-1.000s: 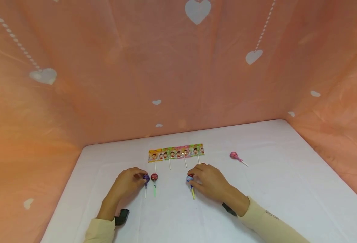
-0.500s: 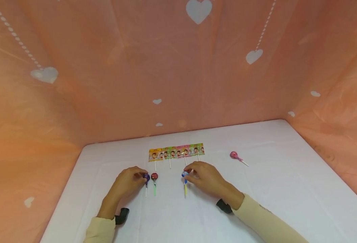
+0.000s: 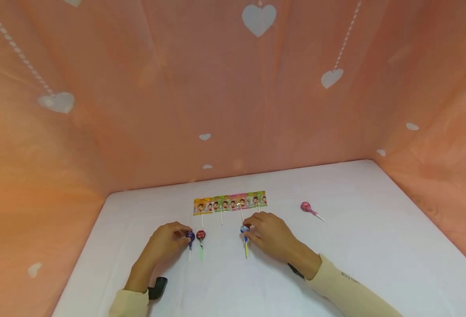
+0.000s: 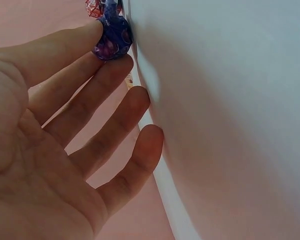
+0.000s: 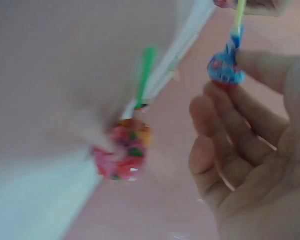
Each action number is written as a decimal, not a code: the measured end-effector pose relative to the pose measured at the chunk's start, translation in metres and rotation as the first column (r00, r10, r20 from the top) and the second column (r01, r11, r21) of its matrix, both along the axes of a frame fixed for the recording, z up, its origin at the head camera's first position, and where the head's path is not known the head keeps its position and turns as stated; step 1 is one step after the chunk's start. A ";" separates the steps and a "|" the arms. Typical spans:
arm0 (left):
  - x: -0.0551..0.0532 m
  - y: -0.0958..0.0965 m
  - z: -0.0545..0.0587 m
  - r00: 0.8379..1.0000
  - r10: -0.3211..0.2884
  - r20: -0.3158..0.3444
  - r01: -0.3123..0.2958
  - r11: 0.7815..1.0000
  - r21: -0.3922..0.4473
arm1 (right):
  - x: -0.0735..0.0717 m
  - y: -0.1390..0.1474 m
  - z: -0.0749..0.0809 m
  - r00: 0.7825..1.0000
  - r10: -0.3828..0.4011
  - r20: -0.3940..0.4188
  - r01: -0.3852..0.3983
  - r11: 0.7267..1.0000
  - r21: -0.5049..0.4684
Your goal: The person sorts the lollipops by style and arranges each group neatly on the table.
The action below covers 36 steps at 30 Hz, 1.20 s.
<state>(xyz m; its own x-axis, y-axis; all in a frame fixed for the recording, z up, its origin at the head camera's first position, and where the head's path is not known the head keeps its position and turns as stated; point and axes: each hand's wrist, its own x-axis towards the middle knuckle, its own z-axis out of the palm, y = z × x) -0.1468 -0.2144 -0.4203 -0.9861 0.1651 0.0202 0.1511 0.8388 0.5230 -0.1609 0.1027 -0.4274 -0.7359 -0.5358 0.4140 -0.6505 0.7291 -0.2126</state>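
Observation:
My left hand [image 3: 167, 242] pinches the head of a purple lollipop [image 3: 190, 237] between thumb and forefinger. In the left wrist view its other fingers spread beside the white tabletop [image 4: 240, 100]. Just right of the purple lollipop lies a red lollipop [image 3: 201, 235] with a green stick. My right hand [image 3: 272, 235] pinches a blue lollipop [image 3: 244, 229] by its head, the yellow stick pointing toward me. The right wrist view also has a blurred red, yellow and green lollipop [image 5: 125, 150] near that hand; the hand seems to hide it in the head view.
Flat lollipops in a joined row of wrappers [image 3: 230, 203] lie behind the hands, sticks toward me. A pink lollipop [image 3: 306, 207] lies apart at the right. Peach cloth [image 3: 225, 88] with white hearts surrounds the table.
My right hand carried the blue lollipop left, then slightly back right; its yellow stick now stands straighter. The left hand keeps its hold on the purple lollipop. The head view tilted slightly.

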 end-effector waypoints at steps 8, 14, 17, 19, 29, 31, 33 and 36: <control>0.000 0.000 -0.001 1.000 0.001 0.008 -0.001 1.000 -0.015 | 0.020 -0.018 -0.003 1.000 -0.031 0.002 0.031 0.997 -0.064; 0.000 0.000 -0.001 1.000 0.005 0.000 -0.005 1.000 -0.015 | 0.022 -0.029 -0.006 0.996 -0.068 0.054 0.074 0.989 -0.127; 0.001 0.000 -0.001 1.000 -0.001 0.001 0.001 1.000 -0.017 | 0.022 -0.033 -0.006 0.996 -0.057 0.074 0.067 0.988 -0.137; 0.001 0.000 0.000 1.000 -0.003 0.001 0.003 1.000 -0.019 | 0.022 -0.035 -0.006 0.994 -0.053 0.098 0.067 0.987 -0.146; 0.000 0.001 -0.001 1.000 -0.008 -0.004 0.008 1.000 -0.024 | 0.011 -0.044 -0.004 0.989 -0.043 0.144 0.067 0.985 -0.161; 0.000 0.001 -0.001 1.000 -0.008 -0.004 0.008 1.000 -0.025 | 0.009 -0.046 -0.004 0.987 -0.042 0.155 0.066 0.986 -0.154; 0.000 0.001 -0.002 1.000 -0.008 -0.002 0.008 1.000 -0.021 | 0.007 -0.047 -0.004 0.983 -0.041 0.181 0.069 0.985 -0.156; 0.001 0.001 -0.001 1.000 -0.005 -0.002 0.005 1.000 -0.014 | 0.003 -0.049 -0.003 0.974 -0.045 0.221 0.080 0.985 -0.153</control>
<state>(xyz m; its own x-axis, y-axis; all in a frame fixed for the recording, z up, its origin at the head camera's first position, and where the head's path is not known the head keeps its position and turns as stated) -0.1461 -0.2130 -0.4217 -0.9853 0.1698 0.0200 0.1561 0.8455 0.5107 -0.1574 0.0533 -0.4303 -0.8470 -0.4256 0.3184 -0.5307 0.7120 -0.4598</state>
